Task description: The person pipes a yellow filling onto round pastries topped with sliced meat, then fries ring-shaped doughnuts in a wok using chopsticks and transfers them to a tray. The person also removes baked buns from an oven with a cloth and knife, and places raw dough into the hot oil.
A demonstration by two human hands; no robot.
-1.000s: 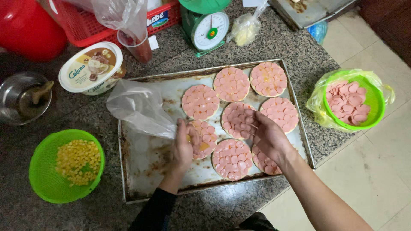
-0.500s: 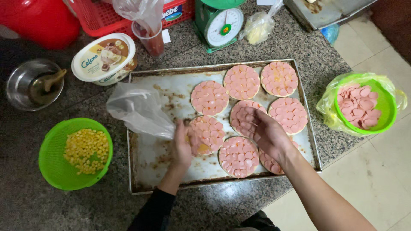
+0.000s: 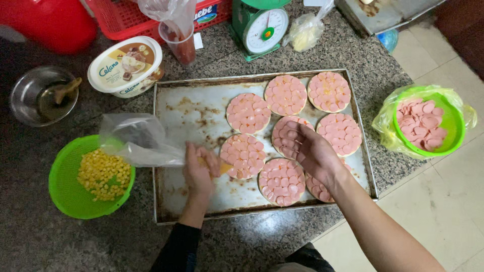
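A metal baking tray [image 3: 186, 106] holds several round bases covered with pink sausage slices. My left hand [image 3: 199, 171] grips a clear plastic piping bag [image 3: 136, 143] with yellow-orange sauce at its tip. The tip rests at the left edge of the front-left base [image 3: 247, 153]. My right hand [image 3: 310, 151] hovers with fingers spread over the middle bases and holds nothing. It hides part of the base [image 3: 283, 132] under it.
A green colander of corn kernels [image 3: 65, 186] sits left of the tray. A green bowl of sausage slices in a plastic bag [image 3: 448, 131] is on the right. Behind the tray stand a round tub [image 3: 126, 65], steel bowl [image 3: 25, 95], sauce cup [image 3: 179, 43], green scale [image 3: 259, 25] and red basket [image 3: 121, 17].
My left hand keeps its grip on the piping bag at the same base. My right hand has opened and lifted slightly over the middle bases. The view has shifted a little.
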